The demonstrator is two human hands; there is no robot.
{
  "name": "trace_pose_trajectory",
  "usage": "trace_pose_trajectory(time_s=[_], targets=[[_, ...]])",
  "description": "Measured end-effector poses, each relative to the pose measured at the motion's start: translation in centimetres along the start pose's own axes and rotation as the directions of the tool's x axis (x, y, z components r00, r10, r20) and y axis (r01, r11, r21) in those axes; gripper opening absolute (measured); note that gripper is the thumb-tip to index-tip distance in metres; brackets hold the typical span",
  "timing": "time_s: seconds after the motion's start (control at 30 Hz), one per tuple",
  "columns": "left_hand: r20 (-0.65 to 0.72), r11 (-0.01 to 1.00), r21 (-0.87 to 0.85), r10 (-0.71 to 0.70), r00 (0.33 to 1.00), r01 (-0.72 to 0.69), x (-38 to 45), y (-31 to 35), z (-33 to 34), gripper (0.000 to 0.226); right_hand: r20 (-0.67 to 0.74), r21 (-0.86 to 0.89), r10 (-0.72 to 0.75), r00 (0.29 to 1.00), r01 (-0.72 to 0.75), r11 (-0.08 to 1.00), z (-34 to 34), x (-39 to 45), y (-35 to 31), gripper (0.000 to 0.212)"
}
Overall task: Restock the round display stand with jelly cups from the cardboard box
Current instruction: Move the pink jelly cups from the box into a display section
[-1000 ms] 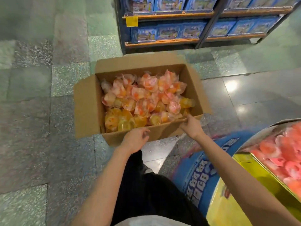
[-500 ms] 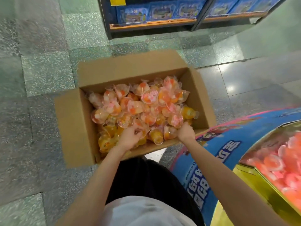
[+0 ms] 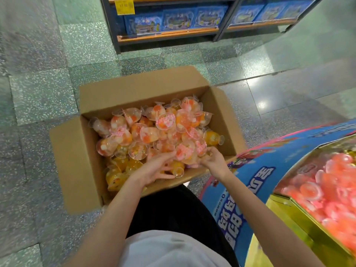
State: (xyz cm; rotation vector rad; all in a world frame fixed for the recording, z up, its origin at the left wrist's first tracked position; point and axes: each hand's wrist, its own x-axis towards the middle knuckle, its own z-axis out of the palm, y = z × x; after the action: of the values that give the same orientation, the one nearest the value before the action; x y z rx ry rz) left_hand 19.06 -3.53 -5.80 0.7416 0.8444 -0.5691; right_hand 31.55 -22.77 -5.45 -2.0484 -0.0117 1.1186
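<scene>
The box [image 3: 134,105] is taken as the landmark: it sits open on the floor [image 3: 38,93], flaps spread, and is heaped with jelly cups [image 3: 154,130], pink ones at its far side and orange ones at its near-left corner. Both hands are sunk into the heap at the near wall. The left hand [image 3: 154,168] lies with fingers spread and partly curled over orange cups; the right hand [image 3: 212,160] is cupped against pink ones. Whether any cup is actually gripped cannot be told, as the fingertips are buried.

The step in hand is judged to be the gathering of a handful. It would be done well if the hands were brought together under a cluster, so that the cups are scooped rather than pinched one by one; the thin film lids should be spared from squeezing, and loose cups kept from spilling over the wall.

Right of the box stands the stand [image 3: 269,185], its tray already holding pink cups. Beyond the box, a shelf [image 3: 167,34] of blue cartons is seen above speckled green tiles.
</scene>
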Motion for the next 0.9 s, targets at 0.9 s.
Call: trace_pose_trajectory(time_s=[0.9], targets=[[-0.553,0.731,-0.542,0.062,0.831,-0.415,1.5,-5.0,6.0,0.047,-0.272,-0.326,-0.017,0.962,-0.075,0.942,0.7,7.5,3.5,0.087]])
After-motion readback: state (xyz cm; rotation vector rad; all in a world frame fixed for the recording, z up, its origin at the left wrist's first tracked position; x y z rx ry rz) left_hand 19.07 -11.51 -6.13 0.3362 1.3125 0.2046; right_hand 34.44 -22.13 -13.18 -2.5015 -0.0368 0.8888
